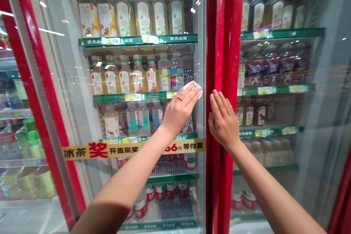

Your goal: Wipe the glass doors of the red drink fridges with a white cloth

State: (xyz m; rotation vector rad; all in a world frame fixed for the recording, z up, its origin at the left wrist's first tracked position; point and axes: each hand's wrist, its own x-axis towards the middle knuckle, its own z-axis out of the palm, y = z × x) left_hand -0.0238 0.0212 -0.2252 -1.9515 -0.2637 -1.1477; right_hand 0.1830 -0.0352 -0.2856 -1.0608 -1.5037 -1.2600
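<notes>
My left hand (179, 111) presses a small white cloth or tissue (194, 87) against the glass door (82, 91) of a drinks fridge, fingers stretched over it; a ring shows on one finger. My right hand (222, 119) lies flat with fingers together on the red door frame (223, 36) between the two doors. Behind the glass stand rows of bottled tea (131, 14) and water on green-edged shelves.
A second glass door (287, 80) on the right shows more bottles. A yellow banner sticker (109, 150) runs across the left door. Cans (170, 190) fill the lower shelves. Another red-framed fridge (16, 117) stands at the far left.
</notes>
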